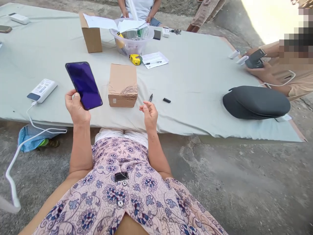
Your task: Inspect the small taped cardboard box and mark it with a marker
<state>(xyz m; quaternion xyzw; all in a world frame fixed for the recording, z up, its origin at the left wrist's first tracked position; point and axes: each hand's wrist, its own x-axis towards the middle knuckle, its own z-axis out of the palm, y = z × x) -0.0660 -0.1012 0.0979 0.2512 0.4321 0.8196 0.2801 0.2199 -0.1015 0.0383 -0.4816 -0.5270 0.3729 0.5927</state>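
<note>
My left hand is closed around the lower edge of a smartphone, tilted up with its screen glowing dark purple. My right hand hovers by the table's near edge, fingers loosely bent and apart, with nothing seen in it. Just beyond those fingers lies a black marker, its lower end partly covered by them. The marker's black cap lies separately to the right. Between my hands sits a closed cardboard box with black scribbled lines on its front top corner.
A white power bank with a cable is at left. Farther back stand an open carton, a plastic basket, a yellow tape measure and a paper with a pen. A black case lies right; other people sit around.
</note>
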